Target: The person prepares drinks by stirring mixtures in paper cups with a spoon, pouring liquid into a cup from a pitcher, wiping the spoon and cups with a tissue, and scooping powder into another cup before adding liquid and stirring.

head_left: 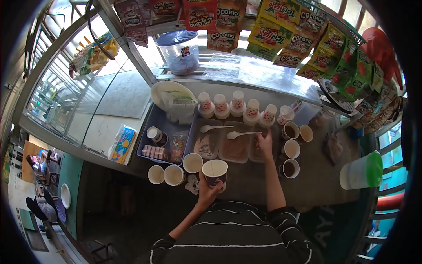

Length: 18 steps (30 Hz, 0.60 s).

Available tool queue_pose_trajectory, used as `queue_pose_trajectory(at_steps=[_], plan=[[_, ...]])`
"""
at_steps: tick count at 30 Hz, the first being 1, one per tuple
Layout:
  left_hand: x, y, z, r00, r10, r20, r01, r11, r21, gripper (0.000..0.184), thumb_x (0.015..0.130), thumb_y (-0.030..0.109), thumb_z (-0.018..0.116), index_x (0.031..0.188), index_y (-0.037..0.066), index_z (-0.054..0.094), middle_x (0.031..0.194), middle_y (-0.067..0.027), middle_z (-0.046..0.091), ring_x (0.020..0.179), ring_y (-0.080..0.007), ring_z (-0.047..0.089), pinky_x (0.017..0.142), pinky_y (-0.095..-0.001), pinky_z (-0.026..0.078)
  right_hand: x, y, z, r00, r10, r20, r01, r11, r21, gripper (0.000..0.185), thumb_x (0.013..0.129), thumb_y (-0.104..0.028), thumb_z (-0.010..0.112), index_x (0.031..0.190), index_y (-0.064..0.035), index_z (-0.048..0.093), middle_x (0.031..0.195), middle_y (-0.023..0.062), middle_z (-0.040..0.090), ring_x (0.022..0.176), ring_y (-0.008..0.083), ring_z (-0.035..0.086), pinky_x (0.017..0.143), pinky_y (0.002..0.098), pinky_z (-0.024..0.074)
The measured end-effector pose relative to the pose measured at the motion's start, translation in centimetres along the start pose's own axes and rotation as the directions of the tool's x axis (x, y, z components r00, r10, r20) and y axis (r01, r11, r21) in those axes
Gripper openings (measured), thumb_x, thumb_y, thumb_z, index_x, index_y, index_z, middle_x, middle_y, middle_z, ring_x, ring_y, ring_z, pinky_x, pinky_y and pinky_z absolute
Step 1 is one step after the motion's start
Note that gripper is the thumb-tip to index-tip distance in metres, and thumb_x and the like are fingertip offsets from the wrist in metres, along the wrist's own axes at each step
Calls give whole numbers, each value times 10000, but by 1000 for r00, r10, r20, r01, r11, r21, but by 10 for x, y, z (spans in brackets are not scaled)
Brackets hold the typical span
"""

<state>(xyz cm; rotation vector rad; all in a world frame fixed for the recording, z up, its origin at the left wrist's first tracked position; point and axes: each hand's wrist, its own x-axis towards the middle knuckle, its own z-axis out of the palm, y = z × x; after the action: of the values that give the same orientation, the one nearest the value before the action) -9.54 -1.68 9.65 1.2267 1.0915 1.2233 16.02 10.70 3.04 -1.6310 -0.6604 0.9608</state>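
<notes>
My left hand [209, 191] is wrapped round a dark-printed paper cup [215, 173], held upright at the table's front edge. A pale cup [193, 163] stands just behind it. My right hand [264, 144] is over the right-hand plastic container [256, 155], fingers drawn together; what they hold, if anything, is hidden. Beside the fingertips ends the handle of a white plastic spoon [234, 135], which lies across the middle container [233, 152] of brown powder. Another white spoon [205, 128] rests over the left container [205, 145], which holds pinkish-brown contents.
Upside-down stacks of printed cups [237, 103] line the back. At right are cups of dark liquid [290, 168] and a green-lidded pitcher [358, 171]. A blue basket [165, 159] with packets and a jar sits left. Drink sachets [281, 37] hang overhead.
</notes>
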Motion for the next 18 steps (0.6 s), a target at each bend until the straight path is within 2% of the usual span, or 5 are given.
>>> queue_pose_trajectory(at_steps=[3, 5, 11, 14, 18], plan=[[-2, -11, -4, 999, -30, 27, 27, 995, 91, 750, 708, 150, 708, 1290, 1, 257, 1151, -146, 506, 1067, -219, 521, 913, -318, 407, 24, 21, 4, 984, -177, -2, 173, 965, -196, 583, 797, -171, 647, 1302, -47, 385, 780, 18, 552, 483, 73, 477, 408, 217, 386], [2, -15, -5, 999, -34, 38, 28, 987, 158, 762, 703, 156, 717, 1291, 1, 257, 1150, -145, 507, 1065, -224, 523, 914, -320, 406, 12, 5, 7, 967, -226, 116, 212, 970, 119, 357, 813, -178, 650, 1129, -33, 569, 741, -16, 557, 515, 45, 460, 461, 195, 372], [25, -19, -2, 977, -165, 133, 131, 964, 232, 836, 671, 182, 766, 1304, 16, 246, 1155, -164, 507, 1086, -243, 513, 922, -350, 408, -23, -27, 10, 862, -277, 425, 283, 958, 51, 191, 838, -191, 645, 936, -30, 676, 706, -14, 600, 575, 41, 480, 495, 198, 348], [31, -24, 1, 980, -110, 168, 54, 950, 308, 854, 656, 194, 782, 1306, 25, 255, 1157, -173, 506, 1094, -247, 511, 928, -356, 409, -37, -43, 9, 777, -560, 287, 598, 800, -58, 195, 863, -225, 630, 931, -55, 696, 701, -25, 595, 556, 14, 463, 480, 183, 339], [34, -29, 5, 969, -140, 203, 70, 946, 318, 849, 635, 226, 804, 1286, 18, 301, 1168, -169, 502, 1098, -252, 509, 933, -358, 407, -37, -27, 7, 799, -587, 131, 601, 789, -130, 215, 876, -229, 614, 915, -34, 696, 630, -10, 584, 533, 15, 459, 469, 191, 336]])
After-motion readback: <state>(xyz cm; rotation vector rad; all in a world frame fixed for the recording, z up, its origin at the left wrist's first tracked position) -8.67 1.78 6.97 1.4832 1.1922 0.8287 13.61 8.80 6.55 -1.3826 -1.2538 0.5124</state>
